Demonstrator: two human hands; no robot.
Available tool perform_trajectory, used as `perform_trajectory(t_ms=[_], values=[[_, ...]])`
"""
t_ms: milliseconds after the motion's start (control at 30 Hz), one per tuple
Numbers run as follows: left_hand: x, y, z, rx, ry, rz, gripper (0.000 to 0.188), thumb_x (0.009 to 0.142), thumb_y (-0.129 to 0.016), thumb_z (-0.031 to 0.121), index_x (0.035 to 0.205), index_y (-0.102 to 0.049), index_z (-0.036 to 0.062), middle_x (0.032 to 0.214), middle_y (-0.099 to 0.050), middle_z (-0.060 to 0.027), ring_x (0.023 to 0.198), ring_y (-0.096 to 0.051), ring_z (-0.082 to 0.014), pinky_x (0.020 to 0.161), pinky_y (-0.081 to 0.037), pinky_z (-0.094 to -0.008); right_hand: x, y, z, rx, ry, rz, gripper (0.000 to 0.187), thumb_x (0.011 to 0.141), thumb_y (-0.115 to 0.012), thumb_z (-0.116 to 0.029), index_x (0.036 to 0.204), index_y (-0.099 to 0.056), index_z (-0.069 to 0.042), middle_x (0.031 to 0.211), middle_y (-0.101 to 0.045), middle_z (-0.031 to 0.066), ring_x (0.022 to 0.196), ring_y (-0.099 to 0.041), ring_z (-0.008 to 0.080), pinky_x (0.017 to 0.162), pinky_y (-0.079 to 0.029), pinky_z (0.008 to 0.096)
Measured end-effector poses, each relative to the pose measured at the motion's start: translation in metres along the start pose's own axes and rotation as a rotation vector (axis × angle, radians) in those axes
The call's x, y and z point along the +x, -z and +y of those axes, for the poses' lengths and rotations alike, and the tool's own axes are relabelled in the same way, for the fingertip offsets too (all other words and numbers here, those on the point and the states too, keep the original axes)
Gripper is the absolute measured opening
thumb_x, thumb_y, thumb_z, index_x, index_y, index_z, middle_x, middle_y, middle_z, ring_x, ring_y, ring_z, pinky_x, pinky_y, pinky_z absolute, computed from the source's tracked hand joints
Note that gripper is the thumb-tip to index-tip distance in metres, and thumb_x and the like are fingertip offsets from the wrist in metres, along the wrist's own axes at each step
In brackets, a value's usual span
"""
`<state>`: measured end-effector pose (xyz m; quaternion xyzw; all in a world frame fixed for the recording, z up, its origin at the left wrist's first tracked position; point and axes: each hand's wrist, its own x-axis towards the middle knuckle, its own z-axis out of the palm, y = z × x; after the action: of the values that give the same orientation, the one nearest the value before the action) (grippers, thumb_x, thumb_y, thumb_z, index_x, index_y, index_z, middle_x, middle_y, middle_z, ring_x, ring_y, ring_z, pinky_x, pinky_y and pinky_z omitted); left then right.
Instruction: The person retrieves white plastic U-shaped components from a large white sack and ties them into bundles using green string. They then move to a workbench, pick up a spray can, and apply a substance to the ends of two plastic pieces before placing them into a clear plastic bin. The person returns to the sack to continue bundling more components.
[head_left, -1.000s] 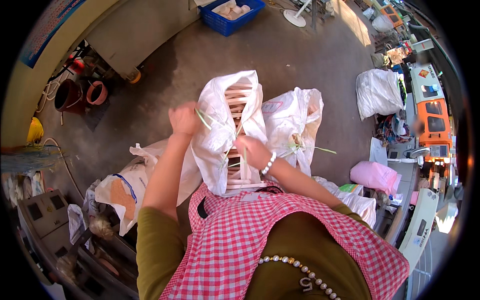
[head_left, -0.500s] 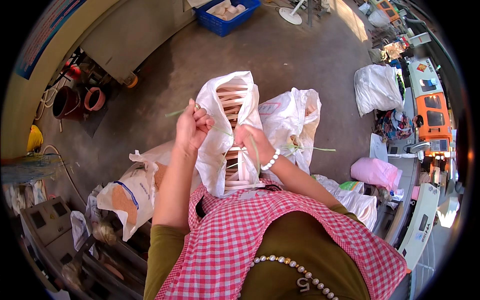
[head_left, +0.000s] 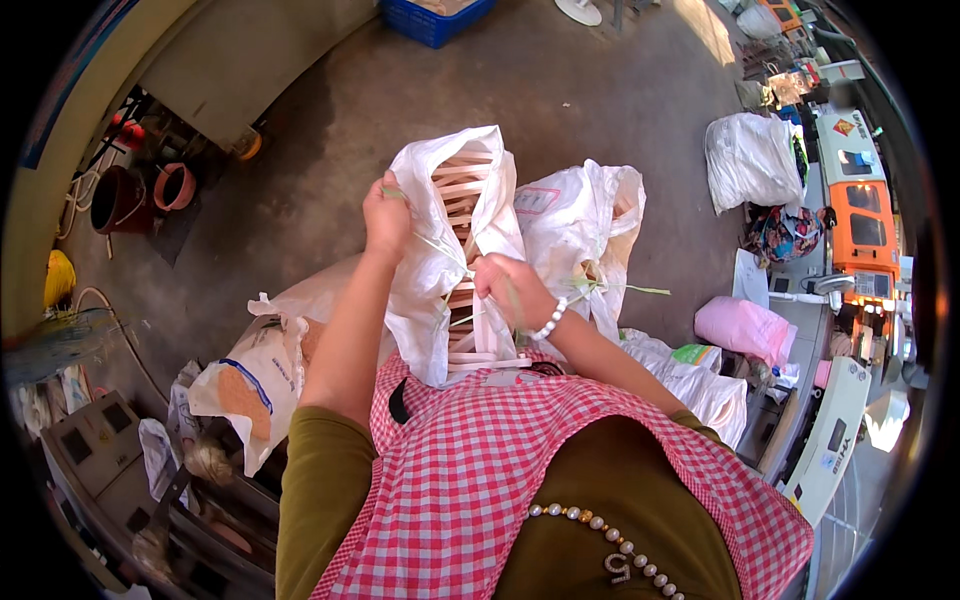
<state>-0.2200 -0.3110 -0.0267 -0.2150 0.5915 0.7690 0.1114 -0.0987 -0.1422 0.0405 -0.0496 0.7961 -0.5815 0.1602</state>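
- Left hand (head_left: 387, 212): raised at the upper left edge of the white woven sack (head_left: 440, 250), fingers closed on a thin pale green tie strip (head_left: 437, 246) (the strip runs taut from the fist down toward the sack's open seam).
- Right hand (head_left: 508, 288): fingers curled shut around the sack's right edge and the strip's lower end, a white bead bracelet (head_left: 549, 320) at the wrist.
- White woven sack: upright, directly before the person's chest, between both hands; its front stands open in a long slit showing stacked pale wooden sticks (head_left: 462, 190) lying crosswise.
- Second white sack (head_left: 585, 225): just beside the first, on its right, neck bound with a green strip.
- Printed sack (head_left: 258, 372): lying on the concrete floor (head_left: 330, 130) at lower left, partly under the left forearm.
- Tied white bag (head_left: 748, 160): well apart, upper right.
- Pink bag (head_left: 742, 328): right, near an orange machine (head_left: 862, 215).
- Blue crate (head_left: 430, 18): top edge.
- Clay pots (head_left: 140, 192): left, by the wall.
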Motion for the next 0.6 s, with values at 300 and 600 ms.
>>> perform_trajectory(t_ms=[300, 600], values=[[-0.008, -0.001, -0.038, 0.368, -0.418, 0.012, 0.037, 0.097, -0.045, 0.031, 0.075, -0.050, 0.0014, 0.056, -0.045, -0.0050, 0.056, -0.036, -0.0129, 0.051, -0.037, -0.0311, 0.046, -0.006, -0.033, 0.195, 0.014, -0.213, 0.050, 0.101, -0.030, -0.040, 0.115, -0.057, -0.001, 0.108, -0.060, 0.0088, 0.107, -0.054, 0.0152, 0.097, -0.038, 0.0295], [0.010, 0.003, -0.008, 0.025, -0.175, 0.006, 0.037, 0.098, -0.044, 0.034, 0.077, -0.052, 0.0058, 0.058, -0.045, 0.0030, 0.053, -0.040, -0.0068, 0.049, -0.036, -0.0253, 0.060, -0.033, -0.020, -0.137, 0.231, 0.050, 0.032, 0.098, -0.043, -0.030, 0.086, -0.052, -0.002, 0.066, -0.055, 0.0059, 0.060, -0.053, 0.0195, 0.058, -0.044, 0.0344]])
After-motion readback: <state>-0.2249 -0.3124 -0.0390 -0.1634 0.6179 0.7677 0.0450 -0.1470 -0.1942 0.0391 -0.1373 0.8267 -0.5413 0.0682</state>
